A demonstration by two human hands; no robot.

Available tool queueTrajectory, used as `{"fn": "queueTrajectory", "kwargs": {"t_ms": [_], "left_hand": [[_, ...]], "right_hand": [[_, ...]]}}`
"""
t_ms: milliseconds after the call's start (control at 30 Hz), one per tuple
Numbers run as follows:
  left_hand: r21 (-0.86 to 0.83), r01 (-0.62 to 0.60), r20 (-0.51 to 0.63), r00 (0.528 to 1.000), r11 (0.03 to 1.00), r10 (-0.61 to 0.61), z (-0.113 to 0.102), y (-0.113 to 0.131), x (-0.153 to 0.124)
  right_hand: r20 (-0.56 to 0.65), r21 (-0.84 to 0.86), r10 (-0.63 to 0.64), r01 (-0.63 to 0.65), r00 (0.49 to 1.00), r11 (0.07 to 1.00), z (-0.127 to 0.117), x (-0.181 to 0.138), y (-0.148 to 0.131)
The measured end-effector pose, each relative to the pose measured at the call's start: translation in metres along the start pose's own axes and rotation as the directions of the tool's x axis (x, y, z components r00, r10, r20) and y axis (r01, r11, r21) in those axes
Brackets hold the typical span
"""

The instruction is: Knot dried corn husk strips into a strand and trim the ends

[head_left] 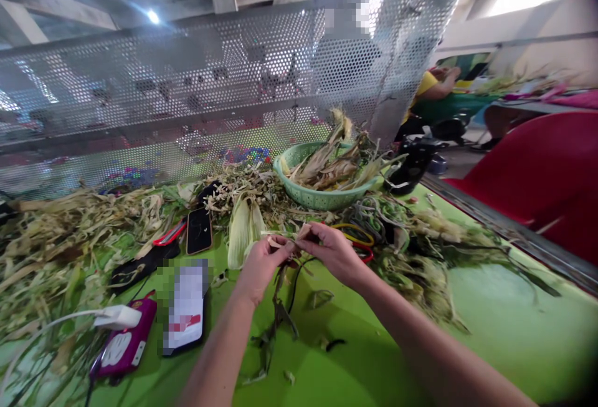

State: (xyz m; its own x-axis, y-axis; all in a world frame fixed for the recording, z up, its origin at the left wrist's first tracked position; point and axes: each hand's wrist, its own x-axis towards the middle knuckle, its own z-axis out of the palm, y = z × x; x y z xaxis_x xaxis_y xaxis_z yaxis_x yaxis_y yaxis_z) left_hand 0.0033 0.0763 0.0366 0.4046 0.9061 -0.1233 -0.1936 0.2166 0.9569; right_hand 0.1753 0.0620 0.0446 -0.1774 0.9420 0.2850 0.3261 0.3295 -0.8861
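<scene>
My left hand [265, 262] and my right hand [332, 252] meet over the green table, fingertips pinched close together. Between them is a strip of dried corn husk, mostly hidden by the fingers. Below my left hand trails a dark, withered strand of husk [275, 326]. A broad pale corn husk [240, 232] lies just behind my left hand. Past my right hand, a yellow loop [354, 230] and a red loop [368, 251] poke out, looking like tool handles. Husk scraps [322, 298] are scattered beneath the hands.
A green plastic basket [322, 199] of husks stands behind. Husk heaps [60, 239] spread left, with more [420, 282] at right. A dark phone [199, 231], red cutter [170, 232], lit phone [185, 307] and purple power strip [124, 338] lie left. A perforated metal screen [187, 101] borders the table.
</scene>
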Motion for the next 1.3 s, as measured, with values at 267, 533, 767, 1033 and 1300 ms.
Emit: {"fn": "queueTrajectory", "kwargs": {"t_ms": [267, 533, 767, 1033, 1300], "left_hand": [[0.163, -0.055, 0.018, 0.998, 0.985, 0.053, -0.004, -0.005, 0.004], [0.139, -0.130, -0.054, 0.989, 0.982, 0.139, 0.005, -0.009, 0.003], [0.060, -0.149, -0.128, 0.980, 0.987, 0.155, 0.009, -0.007, 0.003], [0.047, -0.162, -0.190, 0.967, 0.986, 0.168, 0.011, -0.014, 0.004], [-0.015, -0.123, -0.229, 0.966, 0.992, 0.117, 0.013, -0.021, 0.006]], "right_hand": [[-0.009, -0.140, -0.016, 0.014, 1.000, 0.990, -0.002, 0.001, 0.001], [-0.040, -0.050, 0.001, -0.003, 0.999, 0.999, 0.002, 0.000, 0.000], [-0.056, -0.069, 0.008, -0.012, 0.998, 0.998, 0.003, -0.001, -0.001], [-0.095, -0.258, -0.042, 0.017, 0.995, 0.966, 0.004, 0.000, 0.000], [-0.039, -0.269, -0.043, 0.031, 0.998, 0.963, 0.005, 0.002, 0.001]]}}
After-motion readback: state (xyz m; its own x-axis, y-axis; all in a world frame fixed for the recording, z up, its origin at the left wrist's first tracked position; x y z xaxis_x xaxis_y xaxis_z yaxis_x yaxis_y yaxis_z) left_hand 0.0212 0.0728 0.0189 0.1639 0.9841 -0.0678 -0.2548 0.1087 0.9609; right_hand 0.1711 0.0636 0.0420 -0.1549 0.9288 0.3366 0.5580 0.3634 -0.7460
